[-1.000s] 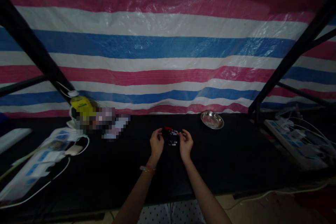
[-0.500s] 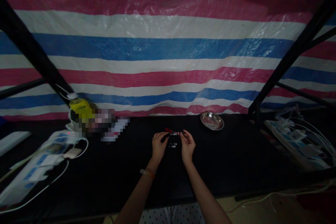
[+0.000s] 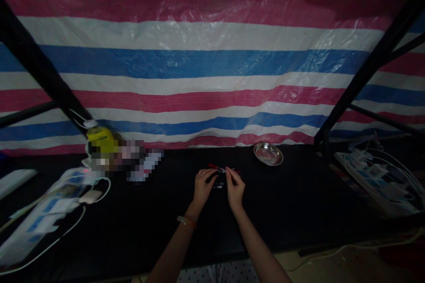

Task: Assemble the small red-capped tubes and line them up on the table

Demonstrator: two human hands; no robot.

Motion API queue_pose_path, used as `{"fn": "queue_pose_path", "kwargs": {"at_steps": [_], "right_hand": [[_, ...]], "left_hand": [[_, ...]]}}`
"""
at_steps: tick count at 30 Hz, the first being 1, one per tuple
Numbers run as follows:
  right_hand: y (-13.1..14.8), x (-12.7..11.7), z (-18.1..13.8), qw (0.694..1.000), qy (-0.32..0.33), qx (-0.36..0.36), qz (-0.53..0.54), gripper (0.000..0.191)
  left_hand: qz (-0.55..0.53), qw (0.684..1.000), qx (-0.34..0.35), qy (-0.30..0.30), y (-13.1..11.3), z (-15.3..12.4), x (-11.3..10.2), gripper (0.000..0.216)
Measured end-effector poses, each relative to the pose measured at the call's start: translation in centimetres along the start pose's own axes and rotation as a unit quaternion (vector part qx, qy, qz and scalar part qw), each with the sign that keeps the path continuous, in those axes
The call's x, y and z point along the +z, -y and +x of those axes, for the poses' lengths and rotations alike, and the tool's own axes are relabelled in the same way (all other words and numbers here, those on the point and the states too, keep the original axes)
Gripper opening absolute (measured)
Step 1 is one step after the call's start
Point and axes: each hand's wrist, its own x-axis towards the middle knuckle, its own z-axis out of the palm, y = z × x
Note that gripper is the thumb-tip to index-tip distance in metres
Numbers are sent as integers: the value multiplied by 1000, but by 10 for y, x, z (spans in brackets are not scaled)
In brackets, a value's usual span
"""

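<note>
A slender piece with red ends and a silvery middle lies across my fingertips; it is too small and dim to name. My left hand is closed in a pinch at its left part, thumb and fingers bent inward. My right hand pinches it near the middle, and a bit of red shows past those fingers to the right. Just below, between the hands, small dark pieces with pale marks lie on the black tabletop.
A round shiny metal dish stands at the back, right of my hands. White power strips with cables lie at the left, and another power strip at the right. A yellow bottle stands back left. A striped sheet hangs behind.
My right hand has shifted slightly left, closer to the left hand. The red-ended piece now shows on both sides of the fingertips.
</note>
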Motion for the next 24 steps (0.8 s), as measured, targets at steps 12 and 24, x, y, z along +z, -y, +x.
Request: {"fn": "queue_pose_path", "kwargs": {"at_steps": [12,24], "right_hand": [[3,-2,-1,999,-25,19,-5,30],[0,-1,4,991,-15,84,106,32]], "left_hand": [[24,999,6,36,-8,-1,-2,22],[50,995,-90,18,-2,5,-2,42]]}}
